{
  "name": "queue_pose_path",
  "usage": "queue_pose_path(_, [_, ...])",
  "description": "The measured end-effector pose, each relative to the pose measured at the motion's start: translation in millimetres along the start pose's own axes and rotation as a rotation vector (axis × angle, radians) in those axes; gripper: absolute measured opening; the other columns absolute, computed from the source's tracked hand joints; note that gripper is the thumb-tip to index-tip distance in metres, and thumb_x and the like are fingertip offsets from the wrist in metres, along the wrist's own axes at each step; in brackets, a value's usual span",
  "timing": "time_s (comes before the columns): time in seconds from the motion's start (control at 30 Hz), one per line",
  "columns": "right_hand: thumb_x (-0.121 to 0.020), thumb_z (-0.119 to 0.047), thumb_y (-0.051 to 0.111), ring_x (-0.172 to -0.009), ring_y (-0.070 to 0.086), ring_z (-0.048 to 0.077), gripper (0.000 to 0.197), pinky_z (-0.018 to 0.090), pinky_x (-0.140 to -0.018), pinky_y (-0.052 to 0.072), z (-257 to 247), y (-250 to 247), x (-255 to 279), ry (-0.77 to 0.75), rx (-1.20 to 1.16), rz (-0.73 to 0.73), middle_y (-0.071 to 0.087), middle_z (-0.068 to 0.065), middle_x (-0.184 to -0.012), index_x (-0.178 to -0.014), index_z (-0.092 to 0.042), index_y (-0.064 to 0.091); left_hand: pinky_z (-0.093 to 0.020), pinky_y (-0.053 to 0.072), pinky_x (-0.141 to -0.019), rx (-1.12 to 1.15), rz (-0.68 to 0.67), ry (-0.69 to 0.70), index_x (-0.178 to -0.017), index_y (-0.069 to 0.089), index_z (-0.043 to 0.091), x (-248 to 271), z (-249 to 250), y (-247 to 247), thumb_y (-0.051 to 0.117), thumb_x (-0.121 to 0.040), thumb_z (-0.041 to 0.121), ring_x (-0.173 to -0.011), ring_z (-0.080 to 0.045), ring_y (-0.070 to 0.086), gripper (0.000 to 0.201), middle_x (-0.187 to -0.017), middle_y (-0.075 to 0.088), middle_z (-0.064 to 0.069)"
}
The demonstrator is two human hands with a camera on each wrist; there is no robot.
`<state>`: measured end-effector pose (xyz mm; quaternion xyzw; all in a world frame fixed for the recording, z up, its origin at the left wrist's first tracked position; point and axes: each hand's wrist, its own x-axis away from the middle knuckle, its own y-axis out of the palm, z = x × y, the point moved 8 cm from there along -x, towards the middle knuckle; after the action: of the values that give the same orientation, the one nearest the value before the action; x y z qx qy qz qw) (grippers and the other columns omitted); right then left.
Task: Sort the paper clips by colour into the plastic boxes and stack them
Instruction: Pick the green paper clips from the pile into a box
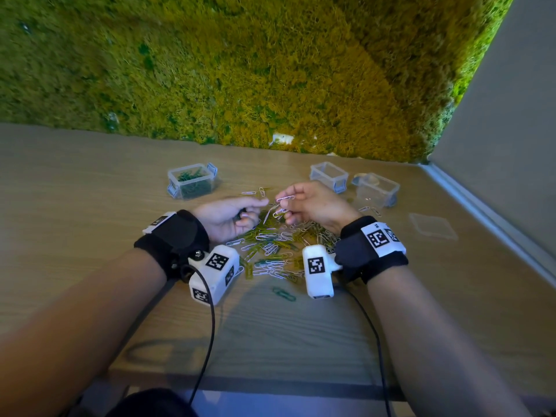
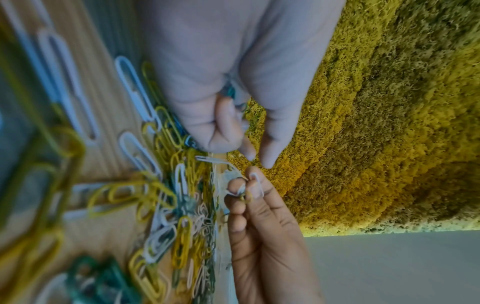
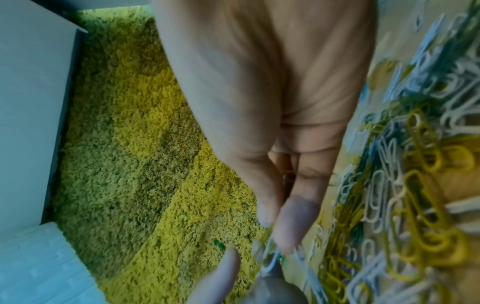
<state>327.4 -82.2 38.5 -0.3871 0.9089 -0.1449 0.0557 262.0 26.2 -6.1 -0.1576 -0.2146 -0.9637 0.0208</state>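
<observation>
A loose pile of white, yellow and green paper clips (image 1: 276, 248) lies on the wooden table between my wrists. My right hand (image 1: 282, 196) pinches a tangle of white paper clips (image 1: 279, 206) just above the pile; a yellow clip (image 2: 246, 198) hangs in it. My left hand (image 1: 264, 202) keeps a few green paper clips (image 2: 230, 93) under its curled fingers, while its thumb and forefinger (image 2: 267, 156) reach to the held white clip (image 2: 255, 183). In the right wrist view the white clip (image 3: 271, 261) shows below my right hand (image 3: 272, 230). A clear box (image 1: 192, 182) at the back left holds green clips.
Two clear boxes (image 1: 329, 176) (image 1: 376, 189) stand at the back right, with nothing visible in them. A clear lid (image 1: 433, 225) lies flat to the right. One green clip (image 1: 284, 294) lies alone in front of the pile. A moss wall (image 1: 270, 70) rises behind the table.
</observation>
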Motion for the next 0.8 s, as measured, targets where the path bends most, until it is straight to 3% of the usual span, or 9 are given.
queue_pose_path(0.1, [-0.091, 0.000, 0.057, -0.051, 0.059, 0.005, 0.019, 0.015, -0.052, 0.051, 0.5, 6.4, 0.8, 0.002, 0.010, -0.040, 0.062, 0.009, -0.076, -0.108, 0.007, 0.060, -0.011, 0.023, -0.034, -0.071, -0.017, 0.025, -0.083, 0.049, 0.016, -0.3, 1.4, 3.0, 0.058, -0.083, 0.012, -0.045, -0.002, 0.026, 0.010, -0.060, 0.029, 0.008])
queue_pose_path(0.2, [-0.091, -0.006, 0.060, -0.059, 0.058, 0.009, 0.010, 0.019, -0.054, 0.050, 0.1, -2.8, -3.6, -0.038, 0.086, 0.063, 0.065, 0.008, -0.080, -0.099, -0.004, 0.066, -0.010, 0.024, -0.034, -0.070, 0.005, 0.029, -0.086, 0.051, 0.014, -1.7, 1.8, 0.1, 0.054, -0.089, 0.008, -0.044, -0.001, 0.027, 0.007, -0.058, 0.030, 0.008])
queue_pose_path(0.27, [-0.088, -0.013, 0.065, -0.077, 0.064, 0.013, 0.009, 0.024, -0.073, 0.051, -1.2, -15.3, -4.5, -0.072, 0.278, 0.155, 0.070, 0.001, -0.090, -0.095, -0.018, 0.069, -0.011, 0.024, -0.034, -0.034, 0.027, 0.025, -0.081, 0.044, 0.016, -2.3, 2.1, -4.6, 0.054, -0.089, 0.010, -0.043, -0.002, 0.028, 0.014, -0.057, 0.032, 0.008])
queue_pose_path(0.33, [-0.084, -0.015, 0.070, -0.091, 0.066, 0.013, 0.012, 0.025, -0.086, 0.050, -3.8, -16.9, -1.6, -0.083, 0.367, 0.132, 0.072, -0.001, -0.096, -0.094, -0.023, 0.070, -0.011, 0.024, -0.035, 0.054, 0.040, 0.024, -0.077, 0.041, 0.017, -2.7, 3.0, -8.2, 0.053, -0.091, 0.011, -0.042, -0.003, 0.029, 0.019, -0.056, 0.033, 0.007])
queue_pose_path(0.43, [-0.081, -0.015, 0.074, -0.082, 0.063, 0.000, 0.020, 0.012, -0.077, 0.046, -9.7, 7.7, 5.8, -0.089, 0.398, -0.094, 0.072, -0.003, -0.093, -0.101, -0.017, 0.072, -0.010, 0.024, -0.036, 0.212, 0.086, 0.038, -0.081, 0.048, 0.012, -1.9, 6.2, -10.8, 0.048, -0.095, 0.018, -0.046, -0.004, 0.029, 0.015, -0.059, 0.031, 0.005])
queue_pose_path(0.5, [-0.078, -0.020, 0.077, -0.069, 0.054, -0.014, 0.033, 0.004, -0.066, 0.039, -5.0, 31.2, 9.3, -0.059, 0.517, -0.281, 0.064, -0.012, -0.090, -0.110, -0.019, 0.070, -0.011, 0.027, -0.038, 0.352, 0.109, 0.051, -0.082, 0.050, 0.010, -1.0, 8.4, -14.3, 0.046, -0.095, 0.025, -0.051, -0.005, 0.029, 0.021, -0.064, 0.031, 0.003])
queue_pose_path(0.57, [-0.077, -0.023, 0.079, -0.068, 0.050, -0.019, 0.040, 0.001, -0.058, 0.033, 2.4, 44.0, 8.2, -0.060, 0.627, -0.363, 0.058, -0.016, -0.093, -0.115, -0.022, 0.067, -0.013, 0.030, -0.040, 0.461, 0.118, 0.051, -0.082, 0.051, 0.008, -0.7, 9.6, -17.9, 0.047, -0.094, 0.027, -0.055, -0.007, 0.030, 0.023, -0.067, 0.033, 0.001])
queue_pose_path(0.7, [-0.080, -0.020, 0.076, -0.052, 0.045, -0.003, 0.019, 0.017, -0.053, 0.032, 5.2, 32.1, -4.1, -0.115, 0.607, -0.145, 0.053, -0.011, -0.066, -0.097, -0.012, 0.073, -0.015, 0.031, -0.040, 0.492, 0.154, 0.062, -0.082, 0.050, 0.007, -1.0, 9.0, -23.1, 0.048, -0.094, 0.025, -0.058, -0.007, 0.029, 0.022, -0.069, 0.033, 0.000])
queue_pose_path(0.8, [-0.085, -0.015, 0.071, -0.043, 0.045, -0.002, 0.016, 0.014, -0.048, 0.039, 8.1, 14.4, -8.0, -0.087, 0.353, -0.006, 0.055, -0.003, -0.059, -0.095, -0.002, 0.071, -0.015, 0.035, -0.041, 0.449, 0.131, 0.060, -0.084, 0.051, 0.006, -1.8, 8.3, -18.9, 0.048, -0.093, 0.025, -0.059, -0.008, 0.031, 0.021, -0.071, 0.035, -0.001])
